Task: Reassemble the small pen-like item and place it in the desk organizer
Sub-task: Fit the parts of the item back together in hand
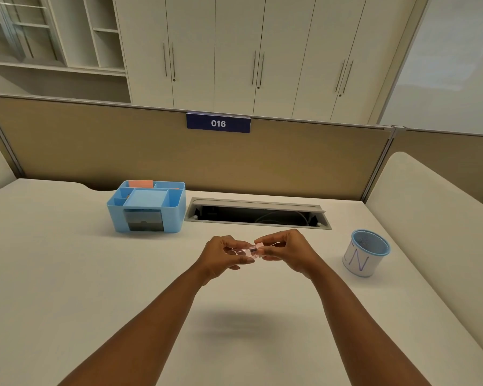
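A small clear, pinkish pen-like item (252,251) is held level above the middle of the desk, between both hands. My left hand (223,256) pinches its left end and my right hand (286,250) pinches its right end. A dark ring shows at the item's middle; its ends are hidden by my fingers. The light blue desk organizer (176,210) stands at the back left of the desk, with several compartments, an orange pad and a dark drawer in its front.
A blue mesh pen cup (365,253) with a white label stands to the right. An open cable tray (258,214) is set into the desk behind my hands. A tan partition (179,151) bounds the far edge, with padded side panels left and right.
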A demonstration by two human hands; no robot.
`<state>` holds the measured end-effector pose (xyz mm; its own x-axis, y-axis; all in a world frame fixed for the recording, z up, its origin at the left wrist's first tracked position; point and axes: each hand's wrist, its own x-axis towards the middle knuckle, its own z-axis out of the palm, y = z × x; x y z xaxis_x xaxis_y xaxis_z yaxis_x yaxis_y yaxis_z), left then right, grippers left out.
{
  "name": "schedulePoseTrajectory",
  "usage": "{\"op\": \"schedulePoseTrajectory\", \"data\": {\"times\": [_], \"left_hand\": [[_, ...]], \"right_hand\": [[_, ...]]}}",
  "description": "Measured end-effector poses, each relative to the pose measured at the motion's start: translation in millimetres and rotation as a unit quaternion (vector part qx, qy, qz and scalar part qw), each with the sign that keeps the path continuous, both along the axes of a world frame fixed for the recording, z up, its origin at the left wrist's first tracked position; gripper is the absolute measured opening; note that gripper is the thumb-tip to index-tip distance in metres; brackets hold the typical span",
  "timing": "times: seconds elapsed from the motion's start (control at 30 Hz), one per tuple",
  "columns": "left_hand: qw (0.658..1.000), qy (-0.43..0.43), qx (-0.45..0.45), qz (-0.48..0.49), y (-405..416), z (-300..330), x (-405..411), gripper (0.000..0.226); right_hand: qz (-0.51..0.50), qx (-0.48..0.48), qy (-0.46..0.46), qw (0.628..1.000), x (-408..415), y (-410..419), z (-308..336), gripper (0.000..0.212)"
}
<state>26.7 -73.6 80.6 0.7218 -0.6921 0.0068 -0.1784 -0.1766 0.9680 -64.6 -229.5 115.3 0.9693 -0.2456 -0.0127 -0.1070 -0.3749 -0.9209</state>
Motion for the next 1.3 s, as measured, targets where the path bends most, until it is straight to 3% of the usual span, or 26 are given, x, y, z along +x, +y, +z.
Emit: {"op": "schedulePoseTrajectory", "data": {"times": [0.73, 0.97, 1.2, 1.3], "left_hand": [[0.996, 0.090, -0.019, -0.009, -1.2, -3.2, 2.8, 0.028], [0.994, 0.097, -0.041, 0.002, -0.3, -5.2, -0.8, 0.009], [0.997, 0.057, -0.036, 0.028, -2.0, -6.9, -1.5, 0.027], [0.997, 0.059, -0.036, 0.033, -3.2, -6.5, -1.5, 0.031]], "right_hand": [[-0.010, -0.014, -0.077, 0.997, -0.6, 4.7, -2.9, 0.036], [-0.007, -0.008, -0.082, 0.997, 0.3, 4.5, -2.6, 0.044], [-0.031, 0.092, -0.026, 0.995, -0.7, 6.8, -9.5, 0.029], [-0.034, 0.075, -0.035, 0.996, -2.0, 5.9, -9.1, 0.026]]}}
